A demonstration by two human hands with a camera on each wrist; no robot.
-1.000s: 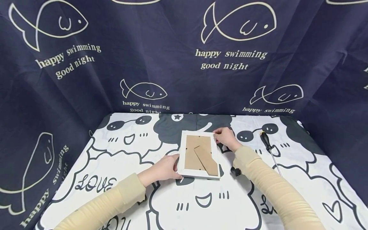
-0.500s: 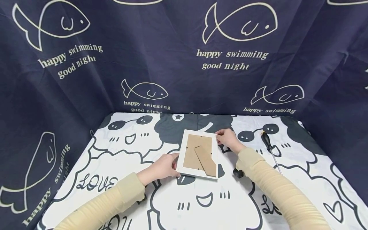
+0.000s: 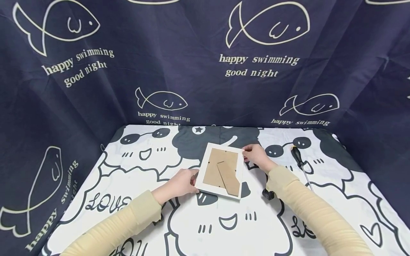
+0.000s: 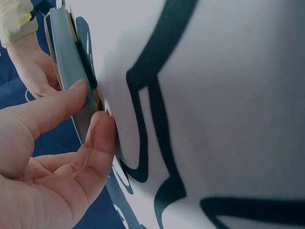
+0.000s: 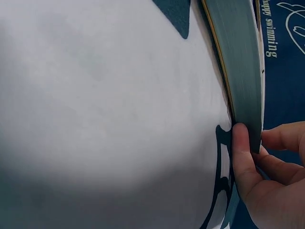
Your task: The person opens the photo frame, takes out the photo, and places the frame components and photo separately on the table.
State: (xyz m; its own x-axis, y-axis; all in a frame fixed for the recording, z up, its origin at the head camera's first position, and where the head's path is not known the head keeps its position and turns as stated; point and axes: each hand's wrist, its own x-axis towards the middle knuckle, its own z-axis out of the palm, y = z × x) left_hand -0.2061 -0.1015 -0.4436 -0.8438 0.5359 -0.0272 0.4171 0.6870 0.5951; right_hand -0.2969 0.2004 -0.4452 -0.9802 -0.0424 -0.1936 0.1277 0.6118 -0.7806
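A white picture frame [image 3: 241, 170] lies back side up near the middle of the desk, turned askew, between the two hands. Its brown backing board [image 3: 211, 172] faces the head camera, with small dark tabs along the edges and a brown stand leg [image 3: 229, 179] slanting across it toward the near right corner. The left hand [image 3: 179, 183] pinches the near left corner between thumb and fingers. The right hand [image 3: 257, 155] pinches the far right corner in the same way. Seen from the wrists, the frame's side is close to the cloth; whether all of it touches, I cannot tell.

The desk is covered by a white cloth [image 3: 250, 236] with bold dark drawings: puffy cartoon creatures in sunglasses, smiling mouths, hearts and the word "LOVE". Dark patches, one bearing a white circle with a star, run along the far edge. To the right of the frame, well apart from it, lies a screwdriver [image 3: 296, 155] with a black handle, its metal shaft running toward the right sleeve [image 3: 317, 209]. Both sleeves are pale yellow.

Behind the desk and down both sides hangs a navy curtain [image 3: 198, 74], softly creased, printed with pale outlined fish and the words "happy swimming good night".
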